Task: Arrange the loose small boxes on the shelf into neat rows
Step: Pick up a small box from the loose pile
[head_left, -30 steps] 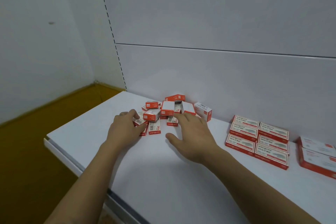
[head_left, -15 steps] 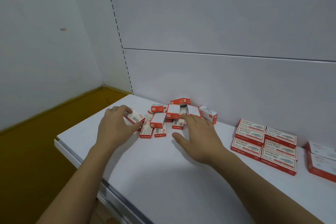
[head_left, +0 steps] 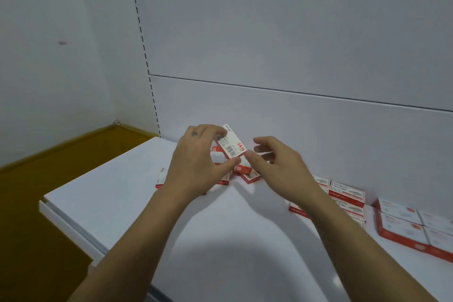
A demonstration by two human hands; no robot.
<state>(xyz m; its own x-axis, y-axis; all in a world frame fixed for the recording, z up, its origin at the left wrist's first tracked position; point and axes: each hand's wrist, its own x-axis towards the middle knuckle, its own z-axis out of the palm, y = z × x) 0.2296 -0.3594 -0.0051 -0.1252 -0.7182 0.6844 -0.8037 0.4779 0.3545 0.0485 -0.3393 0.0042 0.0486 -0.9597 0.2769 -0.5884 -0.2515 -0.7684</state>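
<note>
My left hand [head_left: 196,162] pinches a small red-and-white box [head_left: 231,142] between thumb and fingers, lifted above the white shelf [head_left: 117,193] with its barcode side toward me. My right hand [head_left: 274,167] is raised beside it, fingers loosely curled, its thumb tip touching the box's lower right corner. Under both hands lies a loose pile of small boxes [head_left: 247,174], mostly hidden. One more small box [head_left: 160,178] lies flat to the left of my left wrist.
Larger red-and-white boxes [head_left: 345,193] lie in neat rows at the right, with bigger packs [head_left: 411,225] beyond them. The shelf's back panel rises right behind the pile. The shelf's front edge [head_left: 71,228] drops to a yellow-brown floor at the left.
My left hand has lifted one small box off the pile and turned it up. My right hand rose from the shelf surface and came in beside that box.
</note>
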